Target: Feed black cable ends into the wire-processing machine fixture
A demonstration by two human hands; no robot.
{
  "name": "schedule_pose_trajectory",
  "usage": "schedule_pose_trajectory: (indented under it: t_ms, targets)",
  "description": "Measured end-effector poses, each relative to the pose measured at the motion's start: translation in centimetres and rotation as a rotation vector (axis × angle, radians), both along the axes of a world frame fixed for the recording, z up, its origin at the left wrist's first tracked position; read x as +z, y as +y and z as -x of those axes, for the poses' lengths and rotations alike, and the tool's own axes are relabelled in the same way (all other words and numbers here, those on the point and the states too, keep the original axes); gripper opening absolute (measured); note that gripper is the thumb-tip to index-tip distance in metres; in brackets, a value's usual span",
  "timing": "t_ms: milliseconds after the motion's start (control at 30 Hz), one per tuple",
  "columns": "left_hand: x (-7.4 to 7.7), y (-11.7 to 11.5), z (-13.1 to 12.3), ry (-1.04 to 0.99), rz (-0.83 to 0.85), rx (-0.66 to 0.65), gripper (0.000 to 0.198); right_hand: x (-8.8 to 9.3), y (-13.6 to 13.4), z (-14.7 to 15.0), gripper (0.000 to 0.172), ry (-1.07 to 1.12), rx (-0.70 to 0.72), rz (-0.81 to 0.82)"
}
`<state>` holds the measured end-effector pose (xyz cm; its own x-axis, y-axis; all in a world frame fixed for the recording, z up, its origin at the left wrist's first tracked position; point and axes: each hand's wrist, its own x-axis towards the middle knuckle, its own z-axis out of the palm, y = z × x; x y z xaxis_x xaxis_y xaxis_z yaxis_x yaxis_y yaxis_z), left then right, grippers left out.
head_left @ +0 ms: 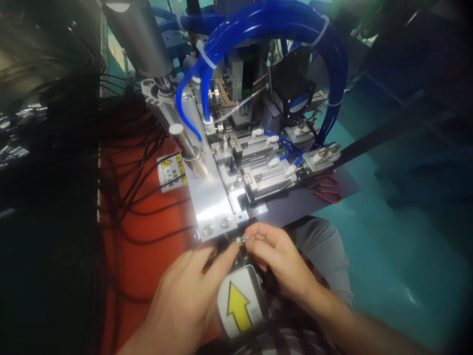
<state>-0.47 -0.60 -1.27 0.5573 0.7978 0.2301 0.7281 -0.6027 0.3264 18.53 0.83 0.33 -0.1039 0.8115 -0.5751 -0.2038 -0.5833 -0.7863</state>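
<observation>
Between left hand (186,283), its closure unclear, and right hand (271,249), a small pale piece (241,240), pinched by right fingertips.

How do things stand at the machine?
Right hand pinching small part; left hand at it, grip partly hidden. Part by metal plate. Red-handled tool off right, apart from hands.
</observation>
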Motion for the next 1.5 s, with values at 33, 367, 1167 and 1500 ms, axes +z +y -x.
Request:
schedule_pose_trajectory:
  t_ms: [33, 367, 1167, 1500]
  targets:
    - [0.0, 0.0, 0.0, -0.003, 0.003, -0.002, 0.051, 0.0, 0.0, 0.0, 0.017, -0.011, 0.0, -0.015]
    - [0.4, 0.1, 0.1, 0.001, 0.032, -0.015, 0.048, -1.0, -0.3, 0.2, 0.017, 0.038, -0.066, -0.081]
    - [0.6, 0.2, -0.2, -0.005, 0.013, -0.018, 0.049, -1.1, -0.2, -0.2, 0.021, 0.083, -0.046, -0.056]
    - [1.0, 0.2, -0.3, -0.01, 0.051, -0.026, 0.048, -0.2, 0.0, 0.8, 0.012, 0.054, -0.104, -0.009]
